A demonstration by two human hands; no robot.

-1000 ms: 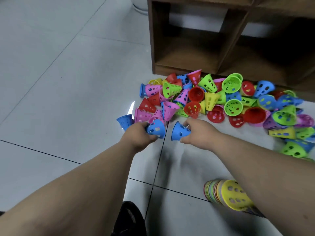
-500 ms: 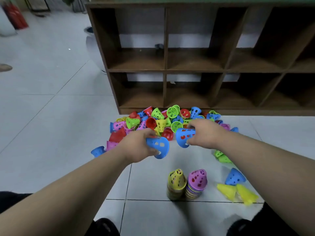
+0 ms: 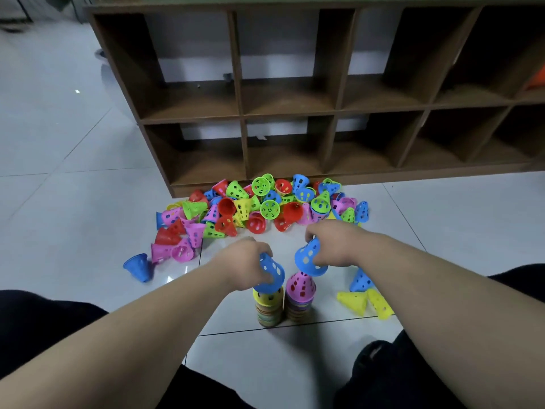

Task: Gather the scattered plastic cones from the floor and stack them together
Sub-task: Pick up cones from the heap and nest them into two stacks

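Blue cones (image 3: 272, 271) in both hands (image 3: 246, 262), directly over the two stacks (image 3: 267, 312)

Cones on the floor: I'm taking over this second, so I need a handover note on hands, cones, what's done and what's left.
Left hand grips a blue cone right over the left stack, yellow on top.
Right hand grips another blue cone above the right stack, purple on top.
Done: two stacks stand side by side.
Left: seat both held cones, then gather the big pile by the shelf, the stray blue cone at left and three loose cones at right.
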